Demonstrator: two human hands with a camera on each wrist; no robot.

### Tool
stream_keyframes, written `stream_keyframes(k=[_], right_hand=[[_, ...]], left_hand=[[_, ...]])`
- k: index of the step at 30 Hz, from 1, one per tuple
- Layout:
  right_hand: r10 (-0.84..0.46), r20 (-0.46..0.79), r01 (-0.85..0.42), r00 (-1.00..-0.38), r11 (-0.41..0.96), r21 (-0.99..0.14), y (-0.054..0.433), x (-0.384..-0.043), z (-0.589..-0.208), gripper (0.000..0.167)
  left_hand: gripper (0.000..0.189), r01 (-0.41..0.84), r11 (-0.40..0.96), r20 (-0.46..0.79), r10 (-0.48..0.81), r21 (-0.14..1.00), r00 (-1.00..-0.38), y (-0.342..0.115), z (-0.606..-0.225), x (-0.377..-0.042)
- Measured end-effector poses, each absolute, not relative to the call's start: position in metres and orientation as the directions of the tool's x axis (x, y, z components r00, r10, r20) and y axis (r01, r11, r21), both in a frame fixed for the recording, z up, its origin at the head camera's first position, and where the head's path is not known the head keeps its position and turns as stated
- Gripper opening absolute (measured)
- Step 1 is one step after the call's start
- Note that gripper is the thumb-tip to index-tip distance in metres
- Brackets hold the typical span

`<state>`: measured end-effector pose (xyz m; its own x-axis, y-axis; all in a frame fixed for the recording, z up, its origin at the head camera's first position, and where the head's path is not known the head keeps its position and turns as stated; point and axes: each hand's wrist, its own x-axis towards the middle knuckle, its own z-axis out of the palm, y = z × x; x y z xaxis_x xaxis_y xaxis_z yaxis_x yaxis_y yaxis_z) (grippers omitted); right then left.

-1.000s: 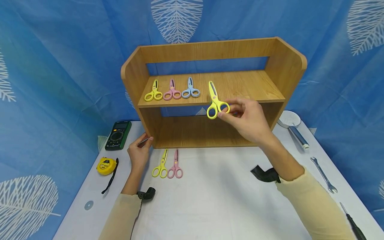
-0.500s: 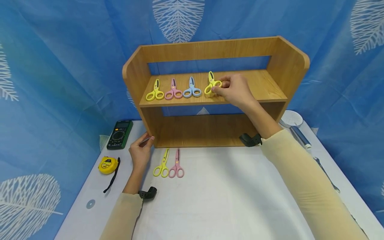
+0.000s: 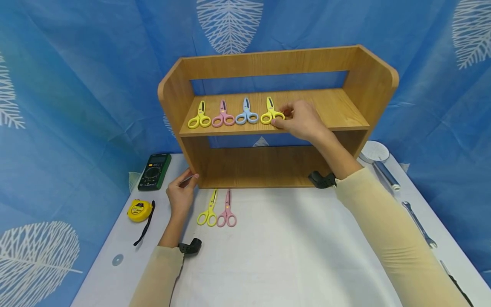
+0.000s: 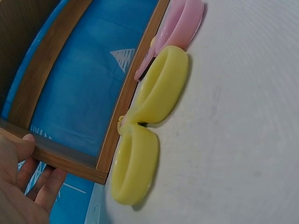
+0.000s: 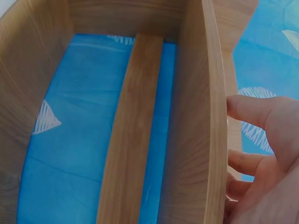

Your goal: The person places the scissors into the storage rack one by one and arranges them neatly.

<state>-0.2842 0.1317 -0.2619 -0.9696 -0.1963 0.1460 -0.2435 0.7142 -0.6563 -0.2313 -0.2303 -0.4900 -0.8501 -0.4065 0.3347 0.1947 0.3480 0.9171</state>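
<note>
On the upper board of a wooden shelf (image 3: 318, 104), my right hand (image 3: 303, 121) pinches the right finger loop of yellow scissors (image 3: 270, 111), which lie blades-back. To their left in a row are blue scissors (image 3: 246, 111), pink scissors (image 3: 223, 112) and a second yellow pair. In the right wrist view the board's front edge (image 5: 215, 116) hides the scissors. My left hand (image 3: 181, 196) grips the shelf's lower left side panel, thumb inside and fingers outside. Just in front of the shelf, another yellow pair (image 4: 180, 86) and a pink pair (image 4: 189, 23) lie on the table.
A multimeter (image 3: 154, 172) and a yellow tape measure (image 3: 139, 210) with a black strap lie left, with a grey washer (image 3: 117, 259) nearer. At right are a round white object with a dark handle (image 3: 375, 152), a wrench (image 3: 419, 224) and a screwdriver partly behind the sleeve.
My right hand has carried the yellow scissors from in front of the shelf up and back onto the upper board, laying them right of the blue pair. My left hand has stayed at the panel.
</note>
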Motion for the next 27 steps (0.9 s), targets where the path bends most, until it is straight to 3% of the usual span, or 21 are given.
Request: stream_keyframes(k=[7,12,18,27], right_hand=[[-0.163,0.326,-0.35,-0.931,0.65,-0.675,0.135,-0.249,-0.269,0.048],[-0.241,0.402,-0.462,-0.883,0.591,-0.661,0.125,-0.207,-0.297,0.039],[-0.324,0.329,-0.458,-0.887,0.53,-0.713,0.099,-0.176,-0.344,0.037],[-0.336,0.151,-0.313,-0.93,0.504,-0.805,0.058,-0.166,-0.425,0.053]], left_hand=[[0.042,0.184,0.354,0.328,-0.408,0.917,-0.852,-0.23,-0.491,-0.232],[0.042,0.173,0.331,0.309,-0.421,0.928,-0.853,-0.231,-0.49,-0.233],[0.043,0.15,0.322,0.284,-0.424,0.935,-0.86,-0.23,-0.489,-0.233],[0.042,0.16,0.312,0.288,-0.424,0.937,-0.859,-0.229,-0.489,-0.232]])
